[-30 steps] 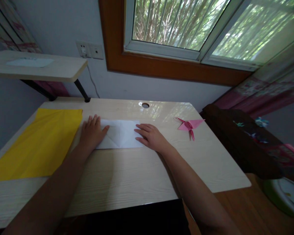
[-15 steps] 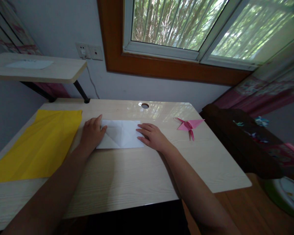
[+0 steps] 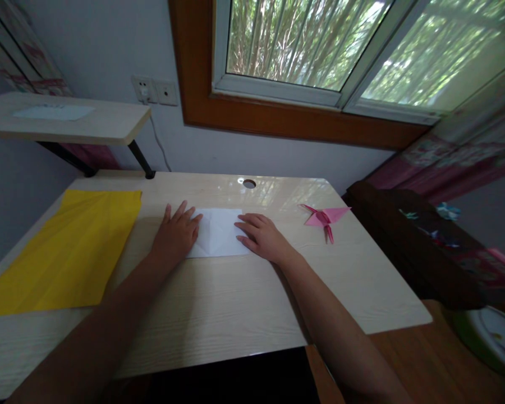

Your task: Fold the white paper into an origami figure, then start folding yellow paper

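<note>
A white folded sheet of paper [image 3: 221,234] lies flat on the desk, a vertical crease showing near its middle. Over its left part rests my left hand [image 3: 177,231], fingers spread, hiding that end of the paper. My right hand [image 3: 261,235] lies on the paper's right edge with its fingers stretched out and apart. Neither hand grips anything. To the right of my right hand sits a pink origami crane [image 3: 325,216].
A large yellow sheet [image 3: 73,252] covers the left side of the desk [image 3: 227,314]. Behind it stands a raised shelf [image 3: 105,123] on black legs, holding a white paper [image 3: 53,112]. A cable hole [image 3: 249,184] is near the back edge.
My left hand has moved right from the paper's left edge onto its surface, covering its left part. My right hand and the paper stay in place.
</note>
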The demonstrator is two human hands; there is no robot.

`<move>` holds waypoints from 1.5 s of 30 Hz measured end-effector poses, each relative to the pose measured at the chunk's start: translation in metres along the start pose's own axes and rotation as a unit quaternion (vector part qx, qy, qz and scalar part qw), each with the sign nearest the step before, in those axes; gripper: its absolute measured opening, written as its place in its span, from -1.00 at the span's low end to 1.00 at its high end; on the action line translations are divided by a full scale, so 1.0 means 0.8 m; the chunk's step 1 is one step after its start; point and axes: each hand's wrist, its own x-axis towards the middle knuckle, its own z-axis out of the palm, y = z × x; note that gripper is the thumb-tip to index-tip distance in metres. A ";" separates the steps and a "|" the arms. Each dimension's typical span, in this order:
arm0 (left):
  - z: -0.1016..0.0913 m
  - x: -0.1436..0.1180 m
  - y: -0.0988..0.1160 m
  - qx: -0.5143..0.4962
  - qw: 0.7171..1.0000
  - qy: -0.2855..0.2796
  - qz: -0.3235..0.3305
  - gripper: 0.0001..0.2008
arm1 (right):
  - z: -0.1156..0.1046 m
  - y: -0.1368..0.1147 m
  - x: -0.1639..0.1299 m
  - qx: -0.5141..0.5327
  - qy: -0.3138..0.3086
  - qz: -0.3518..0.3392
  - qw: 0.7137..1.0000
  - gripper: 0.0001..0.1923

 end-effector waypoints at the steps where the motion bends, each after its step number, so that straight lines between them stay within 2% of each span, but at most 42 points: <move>1: 0.001 0.000 0.003 -0.002 1.000 -0.006 0.008 -0.57 | -0.001 -0.001 0.000 0.000 0.002 -0.001 1.000 -0.58; 6: 0.011 0.002 0.016 -0.020 0.999 -0.022 0.033 -0.53 | 0.000 -0.001 0.001 0.000 0.003 0.004 1.000 -0.58; 11: 0.017 0.003 0.023 -0.080 0.994 -0.031 0.068 -0.52 | -0.002 0.001 0.000 0.004 0.010 0.018 1.000 -0.60; 16: 0.013 0.003 0.029 -0.095 0.988 -0.072 0.097 -0.49 | -0.003 -0.002 0.001 -0.003 0.034 -0.006 0.999 -0.65; 20: 0.008 0.004 0.031 -0.099 0.984 -0.090 0.116 -0.45 | 0.000 -0.006 0.002 -0.006 0.029 -0.031 0.999 -0.66; 25: 0.005 0.005 0.032 -0.102 0.981 -0.102 0.128 -0.44 | 0.002 -0.006 0.002 -0.022 0.018 -0.001 1.000 -0.62; 38: 0.007 0.000 0.036 -0.042 0.996 -0.075 0.018 -0.36 | 0.009 -0.007 0.004 -0.040 -0.034 0.051 0.997 -0.42; 45: 0.011 -0.001 0.034 -0.026 0.998 -0.055 -0.029 -0.40 | 0.012 -0.006 0.003 -0.039 -0.047 0.055 0.997 -0.32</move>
